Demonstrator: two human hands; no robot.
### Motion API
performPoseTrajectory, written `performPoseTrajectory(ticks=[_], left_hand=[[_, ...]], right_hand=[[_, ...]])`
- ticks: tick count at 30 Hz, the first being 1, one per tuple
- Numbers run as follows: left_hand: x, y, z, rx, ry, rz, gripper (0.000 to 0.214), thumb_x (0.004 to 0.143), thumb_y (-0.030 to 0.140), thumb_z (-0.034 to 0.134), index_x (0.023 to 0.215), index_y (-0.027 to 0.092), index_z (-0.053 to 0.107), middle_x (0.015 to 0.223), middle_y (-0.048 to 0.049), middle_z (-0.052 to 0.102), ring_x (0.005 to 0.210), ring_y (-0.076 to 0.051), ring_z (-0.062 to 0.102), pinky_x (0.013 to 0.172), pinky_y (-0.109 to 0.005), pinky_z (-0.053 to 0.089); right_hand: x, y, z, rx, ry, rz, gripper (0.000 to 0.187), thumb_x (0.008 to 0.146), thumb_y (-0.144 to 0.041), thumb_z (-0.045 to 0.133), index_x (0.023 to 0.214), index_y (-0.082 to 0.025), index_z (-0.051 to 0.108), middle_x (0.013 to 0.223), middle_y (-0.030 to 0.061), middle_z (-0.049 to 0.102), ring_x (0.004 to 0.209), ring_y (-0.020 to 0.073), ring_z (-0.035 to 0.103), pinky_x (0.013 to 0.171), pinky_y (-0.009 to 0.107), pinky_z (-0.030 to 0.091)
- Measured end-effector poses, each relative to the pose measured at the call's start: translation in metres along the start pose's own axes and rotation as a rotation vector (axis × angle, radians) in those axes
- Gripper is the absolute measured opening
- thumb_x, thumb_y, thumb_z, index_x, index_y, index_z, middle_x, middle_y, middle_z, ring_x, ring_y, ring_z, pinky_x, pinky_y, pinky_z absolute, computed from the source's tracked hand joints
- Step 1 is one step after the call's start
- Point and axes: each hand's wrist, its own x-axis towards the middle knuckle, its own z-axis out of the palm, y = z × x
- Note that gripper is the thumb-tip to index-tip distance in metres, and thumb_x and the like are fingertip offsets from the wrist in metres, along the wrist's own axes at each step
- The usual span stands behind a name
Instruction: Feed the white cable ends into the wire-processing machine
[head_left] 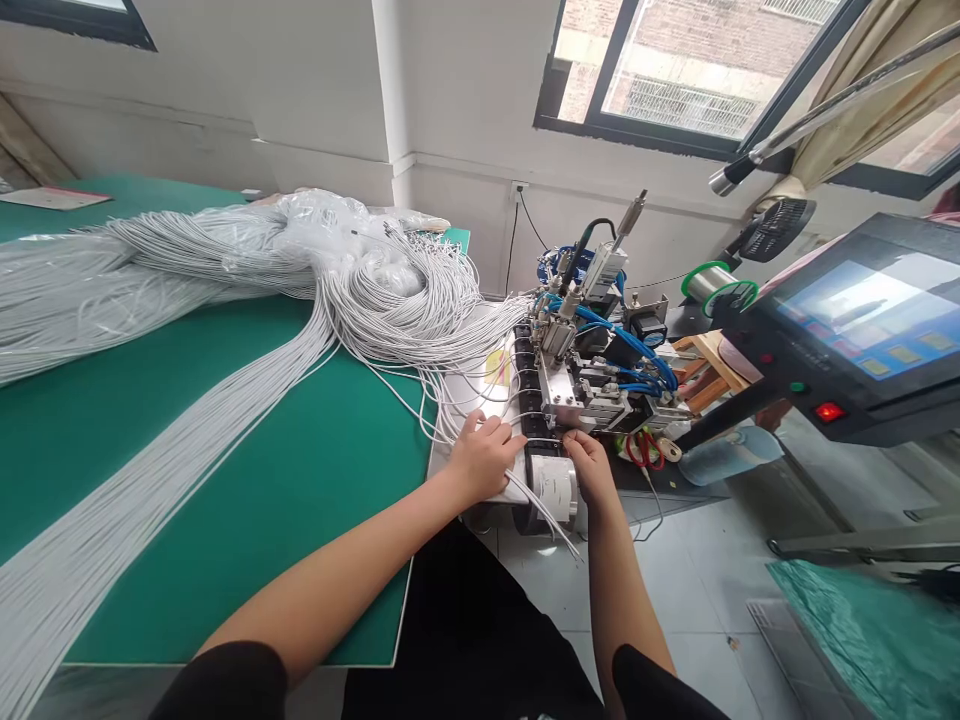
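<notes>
My left hand (480, 462) is closed around several thin white cables, whose loose ends (551, 522) stick out below the palm. Its fingertips reach to the left edge of a black segmented conveyor (529, 400). Across the conveyor's near end lies a single white cable (544, 440). At that cable's right end my right hand (591, 468) pinches with thumb and forefinger; the tip is mostly hidden. Just beyond both hands stands a metal machine head (561, 385) with blue air tubes. More cables lie across the conveyor farther back.
A big bundle of white cables (405, 300), partly in plastic bags, spreads over the green table (300, 500). To the right are a control screen (877, 310), a solder wire spool (712, 287), red-handled scissors (645, 450) and a small fan (776, 230). A white roll (555, 490) sits at the conveyor's near end.
</notes>
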Motion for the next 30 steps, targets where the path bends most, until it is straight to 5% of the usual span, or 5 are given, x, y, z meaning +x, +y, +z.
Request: performPoseTrajectory(ticks=[9,22,30], left_hand=[[0.0,0.0,-0.001,0.0,0.019,-0.018,0.031,0.074,0.014,0.055,0.102,0.021,0.065,0.083,-0.0053,0.062,0.085,-0.022,0.053,0.09,-0.043,0.028],[0.001,0.0,0.0,-0.044,0.069,-0.058,0.021,0.076,0.014,0.054,0.095,0.018,0.064,0.101,-0.0077,0.066,0.098,-0.024,0.056,0.095,-0.045,0.03],[0.0,-0.003,-0.002,-0.111,0.153,0.052,0.034,0.083,0.013,0.047,0.114,0.022,0.06,0.111,-0.0058,0.065,0.102,-0.021,0.057,0.098,-0.044,0.029]], right_hand=[[-0.003,0.009,0.006,0.149,0.045,0.127,0.033,0.064,-0.048,0.065,0.062,-0.02,0.047,0.049,-0.0065,0.039,0.045,0.009,0.032,0.044,0.023,0.026],[-0.042,-0.023,-0.022,-0.151,0.205,-0.075,0.039,0.075,-0.057,0.064,0.072,-0.018,0.061,0.06,0.0013,0.058,0.051,0.0141,0.05,0.048,0.025,0.038],[-0.071,-0.065,-0.02,-0.326,-0.154,-0.181,0.025,0.086,-0.042,0.059,0.079,-0.018,0.064,0.073,0.0042,0.062,0.062,0.0157,0.054,0.055,0.025,0.042]])
